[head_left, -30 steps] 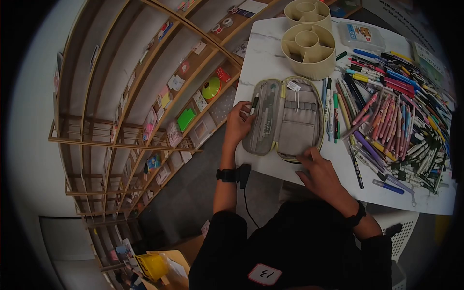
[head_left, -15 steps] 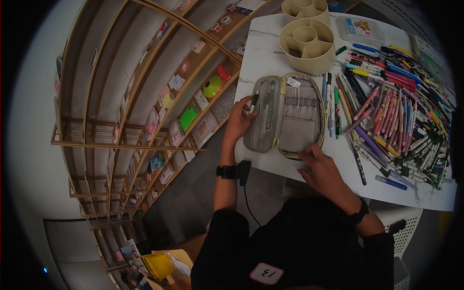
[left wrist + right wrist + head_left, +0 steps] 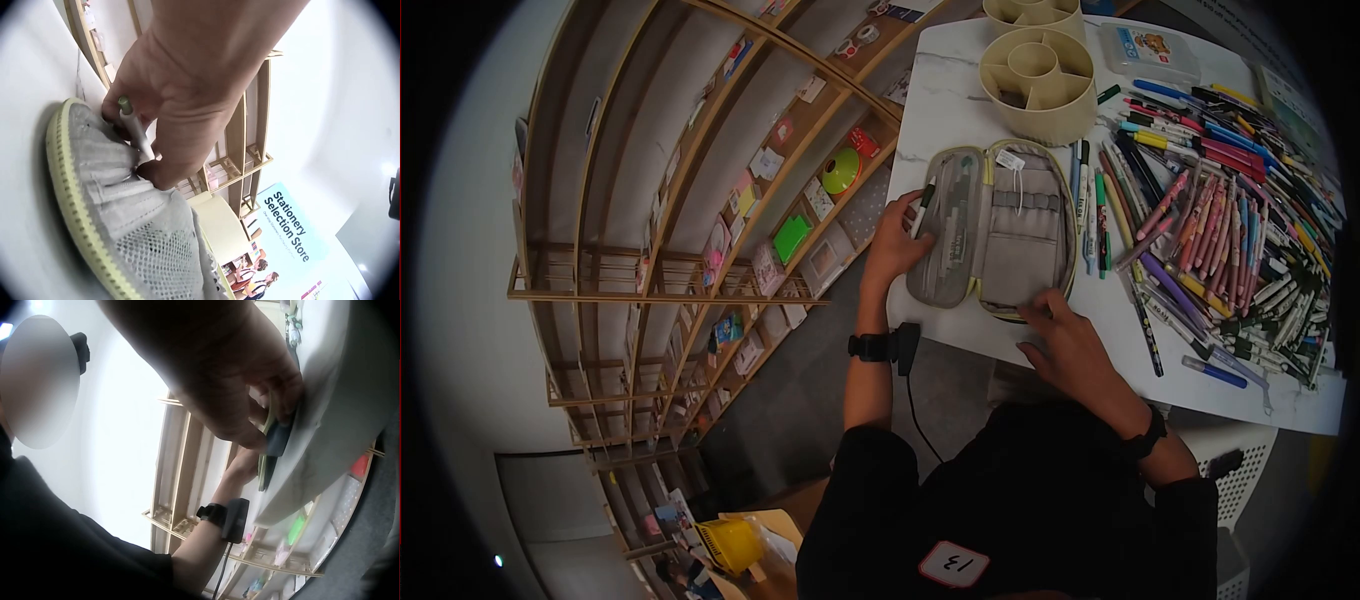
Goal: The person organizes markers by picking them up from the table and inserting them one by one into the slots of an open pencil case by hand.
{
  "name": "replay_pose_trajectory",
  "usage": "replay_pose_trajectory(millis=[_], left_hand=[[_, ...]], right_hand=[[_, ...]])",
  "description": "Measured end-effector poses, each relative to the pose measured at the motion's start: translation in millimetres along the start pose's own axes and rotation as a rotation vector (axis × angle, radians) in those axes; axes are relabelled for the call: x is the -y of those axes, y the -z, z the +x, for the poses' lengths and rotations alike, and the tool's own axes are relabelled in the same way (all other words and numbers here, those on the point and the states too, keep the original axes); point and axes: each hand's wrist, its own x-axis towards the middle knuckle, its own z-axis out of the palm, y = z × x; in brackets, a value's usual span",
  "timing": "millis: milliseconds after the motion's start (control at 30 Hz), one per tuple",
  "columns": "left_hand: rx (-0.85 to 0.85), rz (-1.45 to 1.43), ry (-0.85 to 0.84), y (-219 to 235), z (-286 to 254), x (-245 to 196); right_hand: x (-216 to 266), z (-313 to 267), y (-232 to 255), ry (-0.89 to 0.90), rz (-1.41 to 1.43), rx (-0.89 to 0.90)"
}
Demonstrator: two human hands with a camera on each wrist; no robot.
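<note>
An open grey pencil case [image 3: 995, 235] with a yellow-green zip edge lies spread flat near the counter's [image 3: 945, 110] left edge, its 2 halves side by side so both interiors face up. The left hand [image 3: 892, 245] pinches 1 white pen [image 3: 922, 208] with a dark cap between thumb and fingers, its tip down at the mesh pocket of the case's left half; the left wrist view shows the fingers curled round the barrel right against the fabric. The right hand [image 3: 1068, 345] presses on the near rim of the case's right half at the counter's front edge, apparently to keep the case from sliding or folding; the right wrist view shows the fingertips bent over that rim, gripping it.

Behind the case stand 2 round beige organisers [image 3: 1040, 85], one behind the other, with divided compartments. To the right a large loose heap of pens and markers [image 3: 1220, 220], too many to count, covers the counter's right side.
</note>
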Motion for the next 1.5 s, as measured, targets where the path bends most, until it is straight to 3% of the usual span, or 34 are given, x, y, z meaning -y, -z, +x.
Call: replay_pose_trajectory(millis=[100,167,400,467,567,1067,1500], left_hand=[[-0.046,0.077,0.074,-6.8,-1.8,-17.0],[-0.201,0.126,-0.085,-13.1,-3.0,-24.1],[-0.112,0.262,-0.012,-15.6,-9.9,-22.2],[-0.159,0.245,-0.130,-14.8,-11.1,-17.5],[-0.182,0.191,-0.158,-9.9,-14.5,-20.5],[-0.266,0.173,-0.036,-10.0,5.0,-9.9],[-0.254,0.121,-0.082,-9.4,1.7,0.1]], right_hand=[[0.2,-0.4,0.3,0.000,-0.006,0.000],[-1.2,-1.4,-0.3,0.004,0.001,0.001],[-2.8,-1.8,-0.2,-0.006,0.009,0.017],[-3.3,-1.3,-0.8,0.010,-0.001,0.006],[-5.5,-0.7,-2.4,0.036,-0.010,-0.006],[-8.9,-2.2,-5.4,0.044,0.019,-0.021],[-9.4,-1.9,-3.8,0.038,0.018,-0.008]])
